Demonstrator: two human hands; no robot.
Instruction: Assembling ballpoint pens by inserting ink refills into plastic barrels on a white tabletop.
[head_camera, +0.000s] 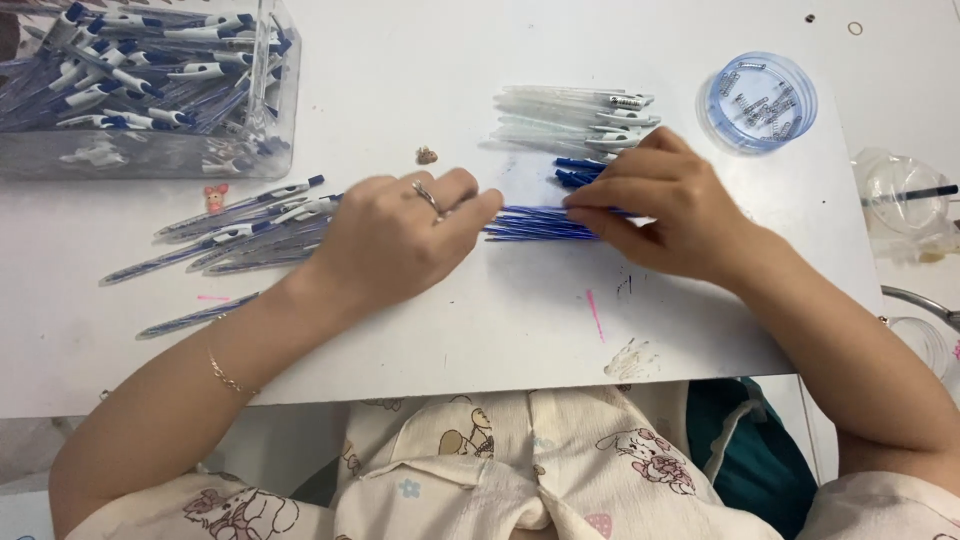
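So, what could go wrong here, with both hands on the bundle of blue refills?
1. The blue refills lie loose between the left hand and the right hand; uneven pressure might scatter or bend them.
2. The right hand is close to the clear pen barrels; it could push them out of order.
3. The round lid of springs sits near the table edge; a bump may spill them.

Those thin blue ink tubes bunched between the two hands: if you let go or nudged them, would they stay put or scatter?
Probably scatter. The blue refills look round and slim, so they would likely roll across the smooth white table. They seem light and a bit bendy, being so thin. The left hand and right hand press from both ends, apparently to keep them bundled.
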